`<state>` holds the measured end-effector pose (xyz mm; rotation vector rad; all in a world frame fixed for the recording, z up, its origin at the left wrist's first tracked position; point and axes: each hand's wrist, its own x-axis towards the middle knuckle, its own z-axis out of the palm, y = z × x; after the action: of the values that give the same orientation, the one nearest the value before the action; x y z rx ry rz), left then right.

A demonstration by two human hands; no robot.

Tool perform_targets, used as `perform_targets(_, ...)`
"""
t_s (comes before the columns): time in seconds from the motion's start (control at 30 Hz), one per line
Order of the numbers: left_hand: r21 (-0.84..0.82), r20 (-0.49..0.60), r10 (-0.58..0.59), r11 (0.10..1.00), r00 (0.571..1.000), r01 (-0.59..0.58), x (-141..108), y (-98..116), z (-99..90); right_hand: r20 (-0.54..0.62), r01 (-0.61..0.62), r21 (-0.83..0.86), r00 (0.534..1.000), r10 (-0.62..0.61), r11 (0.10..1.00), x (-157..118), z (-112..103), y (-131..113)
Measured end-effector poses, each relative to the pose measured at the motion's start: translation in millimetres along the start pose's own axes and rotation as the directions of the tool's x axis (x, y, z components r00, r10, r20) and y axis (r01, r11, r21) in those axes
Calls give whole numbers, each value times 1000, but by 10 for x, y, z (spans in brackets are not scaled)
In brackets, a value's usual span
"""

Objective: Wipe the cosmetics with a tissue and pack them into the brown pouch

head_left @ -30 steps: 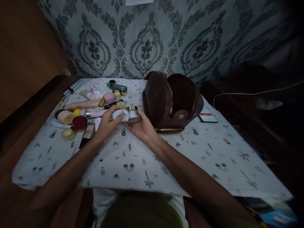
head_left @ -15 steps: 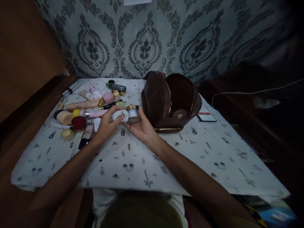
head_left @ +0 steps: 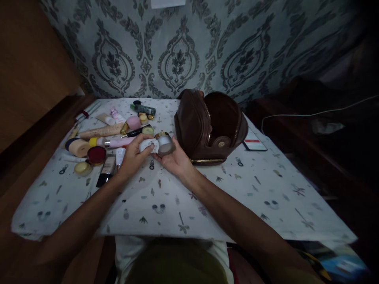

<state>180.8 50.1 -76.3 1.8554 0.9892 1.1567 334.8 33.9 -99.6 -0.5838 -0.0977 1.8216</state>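
Note:
My right hand (head_left: 177, 158) is closed around a cosmetic jar (head_left: 164, 144) with frosted sides and a gold-coloured rim, tilted above the table. A crumpled white wipe (head_left: 148, 146) is pinched in my left hand (head_left: 134, 156) and meets the jar's left side. Just right of my right hand stands a brown cosmetic bag (head_left: 192, 126) with its zipped top open. Near my left wrist lie a foundation bottle (head_left: 108, 165) with a black cap and a dark red round compact (head_left: 96, 155).
Several more cosmetics spread over the left of the table, among them a pink tube (head_left: 120, 142), a cream-coloured jar (head_left: 82, 169) and a green bottle (head_left: 144, 109). A phone (head_left: 255, 144) lies right of the bag. Behind the patterned tablecloth (head_left: 207, 213) rises a wallpapered wall.
The jar has tipped, so more of its flat face turns toward me. Both hands keep their hold, and the whole view has shifted slightly.

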Motion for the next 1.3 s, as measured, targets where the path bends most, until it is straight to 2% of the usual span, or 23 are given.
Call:
perform_targets(0.1,-4,1,-4,1000,1000,4,0,-10,2,6,-17,-3,1000,17,1000,0,-10,3)
perform_targets(0.4,-79,-31,-56,995,998,54,36,-62,-51,132,-12,1,991,11,1000,-44,18,15)
perform_targets(0.73,-190,-99,-95,979,991,75,77,-134,-76,48,37,-42,998,-35,998,14,25,51)
perform_targets(0.87,-294,-96,-170,946,981,135,83,-178,-76,51,27,-59,998,-24,998,-20,34,64)
perform_targets(0.97,-356,-97,-186,924,978,141,89,-187,-64,81,36,-60,996,-32,998,-59,63,64)
perform_targets(1.1,-427,-84,-213,890,973,158,100,-177,-40,51,14,-42,999,-12,999,-94,119,50)
perform_targets(1.3,-549,-96,-329,805,939,226,115,-139,-17,67,4,46,998,-7,999,-114,141,30)
